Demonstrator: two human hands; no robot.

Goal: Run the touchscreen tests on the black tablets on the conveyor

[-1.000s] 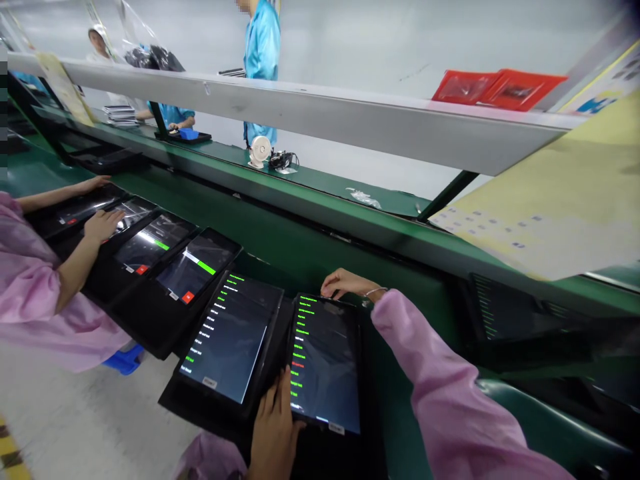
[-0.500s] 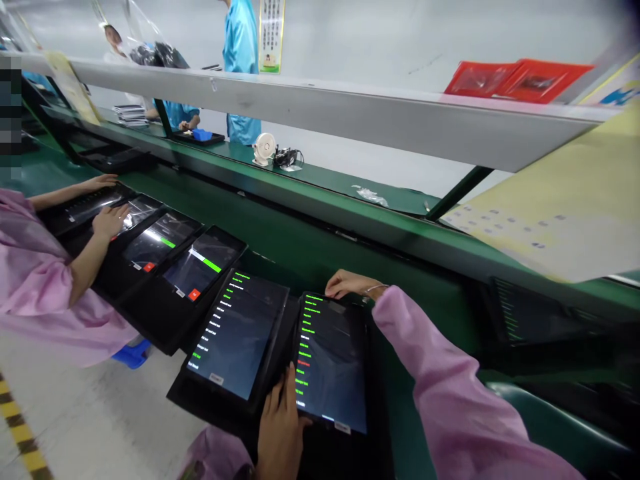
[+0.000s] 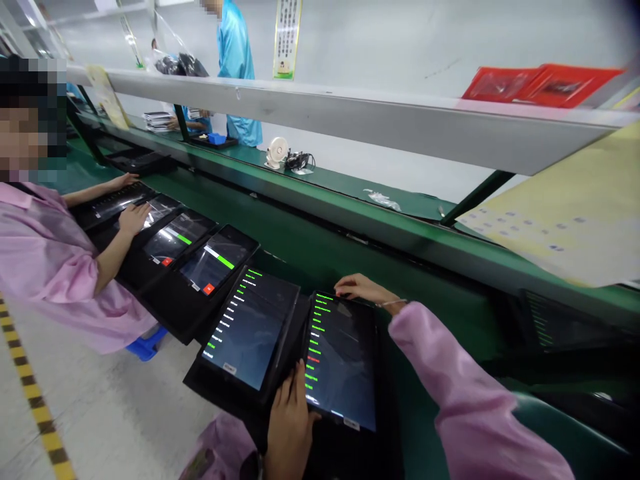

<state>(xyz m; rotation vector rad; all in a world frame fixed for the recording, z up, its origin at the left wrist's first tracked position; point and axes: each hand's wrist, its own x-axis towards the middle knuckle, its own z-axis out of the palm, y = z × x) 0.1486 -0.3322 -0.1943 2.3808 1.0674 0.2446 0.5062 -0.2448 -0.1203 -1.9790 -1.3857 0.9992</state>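
**Two hands on one tablet at the green line**

A tablet [image 3: 343,360] is held at both ends here. It lies flat in a dark tray at the near edge of the green worktop [image 3: 320,250], screen up, with a column of green text lines down its left side and one red line among them. The left hand [image 3: 290,420] is set against the tablet's near left edge, fingers stretched up along the side of the screen and the thumb laid on the glass near the bottom corner, so it's a loose grip rather than a fist. The right hand [image 3: 361,288] is curled over the far top edge, fingertips touching the frame; a thin bracelet is seen at the wrist, and a pink sleeve [image 3: 465,400] runs back from it.

Just beside it on the left, a second tablet [image 3: 253,327] is tilted up in its own tray, also lit with a list of green lines. Further left, two more tablets [image 3: 217,260] are shown with green bars and small red buttons.

Those are being touched by a co-worker in pink, whose hand [image 3: 133,217] is laid flat on a screen. Across the belt, a small white fan [image 3: 277,152] is parked on the far ledge, and a person in a blue coat [image 3: 235,67] is seen standing behind the grey rail [image 3: 350,120].
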